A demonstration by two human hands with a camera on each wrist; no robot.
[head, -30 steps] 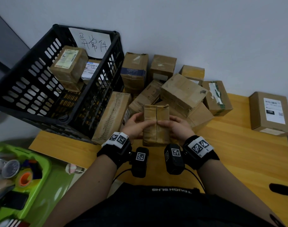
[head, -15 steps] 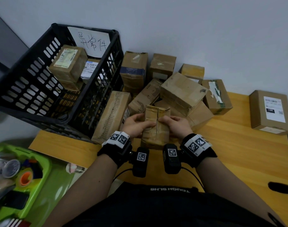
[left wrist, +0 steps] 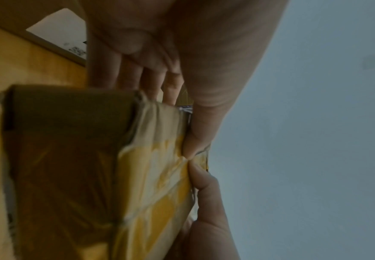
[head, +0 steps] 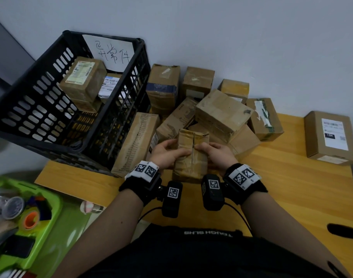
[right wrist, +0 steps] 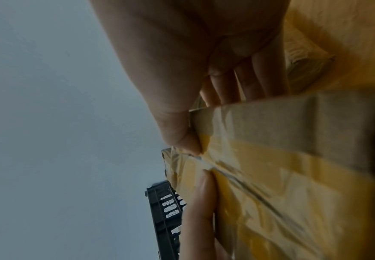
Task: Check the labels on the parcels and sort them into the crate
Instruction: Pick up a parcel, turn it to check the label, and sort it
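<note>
Both hands held one small brown cardboard parcel wrapped in yellowish tape (head: pixel 192 155) upright above the near edge of the yellow wooden counter (head: pixel 292 187), at about 6 o'clock of the loose heap of brown cardboard boxes (head: pixel 217 113). The left hand (head: pixel 167 154) gripped the parcel's left side, its thumb lying across the facing panel and its fingers (left wrist: pixel 126 70) reaching behind the box. The right hand (head: pixel 216 154) gripped the right side the same way, its fingers (right wrist: pixel 248 82) wrapped around the back. In the wrist views the two thumbs met tip to tip on the taped seam. No label showed on the panel facing the head camera.

The black slotted plastic crate (head: pixel 41 101) stood at 10 o'clock of the held parcel, tilted, with a white sheet bearing handwritten characters (head: pixel 111 51) on its far wall. Inside it lay a brown box with a pale green label (head: pixel 83 77) resting on top of other boxes, and a box with a white printed label (head: pixel 109 85) just beside it. A long flat brown box (head: pixel 135 141) leaned against the crate's outer side. At 3 o'clock, well apart from the heap, a brown box with a white shipping label (head: pixel 330 137) lay flat on the counter. A green plastic tray (head: pixel 41 227) sat at 8 o'clock, below the counter's edge.
</note>
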